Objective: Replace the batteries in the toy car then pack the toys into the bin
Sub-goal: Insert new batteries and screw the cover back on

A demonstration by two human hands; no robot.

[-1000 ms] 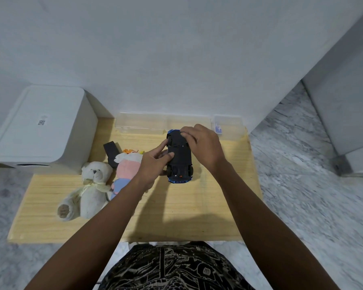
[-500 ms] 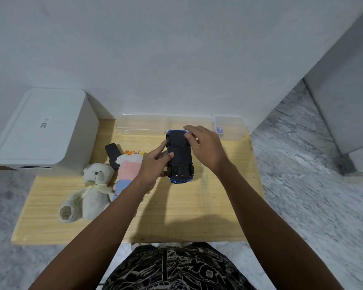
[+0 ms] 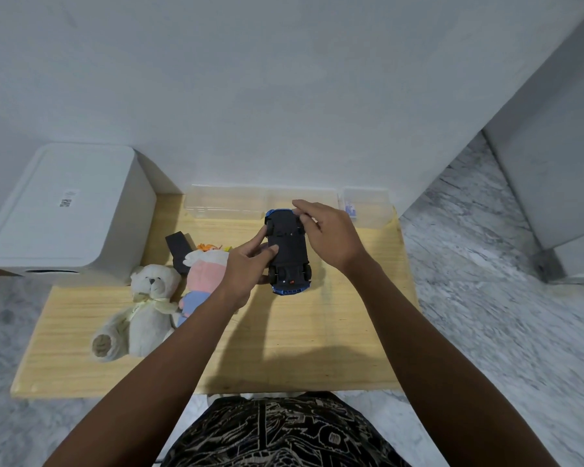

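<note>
A blue toy car (image 3: 289, 252) lies upside down over the wooden table (image 3: 284, 348), its black underside facing me. My left hand (image 3: 246, 267) grips its left side, thumb on the underside. My right hand (image 3: 331, 234) holds the far right end, fingertips at the front wheel area. A white teddy bear (image 3: 142, 308) lies left of my left arm. Beside it is a pink and blue plush toy (image 3: 203, 281), partly hidden by my left wrist. A black flat piece (image 3: 179, 249) lies behind the plush. A white lidded bin (image 3: 64, 210) stands at the left.
Two clear plastic boxes stand against the wall: a long one (image 3: 226, 205) and a small one (image 3: 368, 210) with a blue-printed item inside. Marble floor surrounds the table. A grey cabinet (image 3: 553, 163) stands at the right.
My right hand has shifted off the car's underside toward its far right end. The car stays held in about the same place. The camera view has dipped slightly.
</note>
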